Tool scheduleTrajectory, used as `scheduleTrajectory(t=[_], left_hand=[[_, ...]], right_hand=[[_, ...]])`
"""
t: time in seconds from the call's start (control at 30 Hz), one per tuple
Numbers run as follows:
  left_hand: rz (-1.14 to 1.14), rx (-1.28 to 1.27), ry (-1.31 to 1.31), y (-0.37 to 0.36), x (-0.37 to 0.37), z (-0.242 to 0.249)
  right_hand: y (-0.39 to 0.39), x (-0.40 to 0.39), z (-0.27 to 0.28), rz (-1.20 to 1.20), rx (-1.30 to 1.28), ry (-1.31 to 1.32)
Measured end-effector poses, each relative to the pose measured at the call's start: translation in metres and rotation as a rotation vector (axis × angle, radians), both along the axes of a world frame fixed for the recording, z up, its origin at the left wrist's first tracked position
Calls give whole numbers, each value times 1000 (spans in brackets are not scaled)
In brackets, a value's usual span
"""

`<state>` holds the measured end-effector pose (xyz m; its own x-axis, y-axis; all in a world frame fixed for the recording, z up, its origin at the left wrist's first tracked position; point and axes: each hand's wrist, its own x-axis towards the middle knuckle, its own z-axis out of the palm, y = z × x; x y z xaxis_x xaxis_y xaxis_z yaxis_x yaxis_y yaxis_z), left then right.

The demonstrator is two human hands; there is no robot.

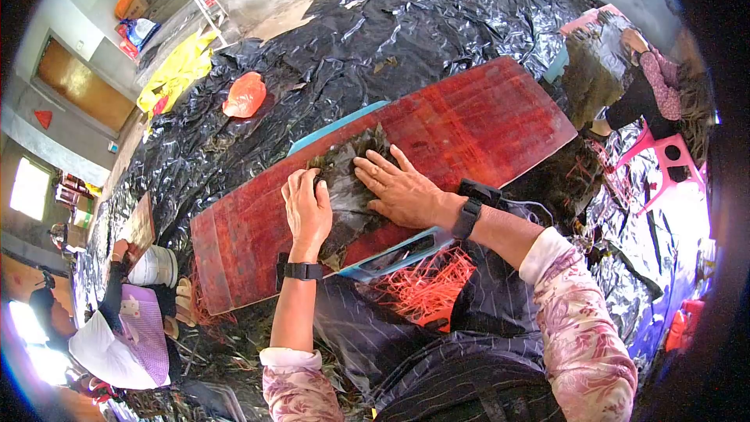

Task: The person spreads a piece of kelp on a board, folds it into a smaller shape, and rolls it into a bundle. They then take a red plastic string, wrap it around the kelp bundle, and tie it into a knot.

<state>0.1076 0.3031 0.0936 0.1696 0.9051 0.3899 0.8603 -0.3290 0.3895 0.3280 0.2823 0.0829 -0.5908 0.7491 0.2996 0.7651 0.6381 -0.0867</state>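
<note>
Mid-frame, left hand (308, 209) and right hand (405, 190) are lying unclenched, grasping nothing, against dark leaf (344, 190); uneven dragging could be risking tears.

Leaves (344, 187) lie on the board (484, 125), a bucket (154, 268) left, a stool (673, 166) right.

No lettering, number or sign can be read.

Floral sleeves (587, 330), black wristbands (467, 219), dark pinstriped clothing (469, 367)
</note>
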Motion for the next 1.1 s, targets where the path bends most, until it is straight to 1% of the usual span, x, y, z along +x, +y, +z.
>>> scheduleTrajectory(t=[0.17, 0.23, 0.33, 0.47, 0.57, 0.63, 0.67, 0.73, 0.8, 0.87, 0.9, 0.93, 1.0, 1.1], left_hand=[[17, 7, -13, 2, 2, 2], [-49, 95, -54, 5, 0, -3], [-35, 26, -74, 4, -1, -2], [-24, 43, -127, 6, 2, -3], [-26, 12, -75, 8, 4, -1], [55, 38, -31, 3, 9, 2], [55, 37, -29, 1, 10, 3], [121, 222, 106, -3, 12, 5], [65, 47, 163, -10, 11, 8], [-64, -23, 114, -21, 14, 10], [-127, -133, 170, -24, 10, 7], [-133, -95, 249, -28, 9, 7], [-173, -101, 253, -27, 6, 9], [-214, -219, 267, -24, -1, 16]], right_hand=[[0, 0, -1, 1, -7, 31], [0, 0, 1, 2, -10, 24], [0, 0, 2, 3, -17, 20], [1, 0, 1, 0, -27, 19], [2, 0, 0, 4, -30, 15], [1, 0, 1, 1, -42, 24], [1, -1, 1, 0, -51, 33], [1, 0, 1, 2, -47, 31], [2, 0, 1, -1, -40, 28], [2, 0, -3, 3, -30, 26], [0, -1, -6, 3, -45, 31], [0, 1, -6, 14, -42, 28], [5, 7, 1, 23, -32, 21], [5, 19, 6, 88, -91, 77]])
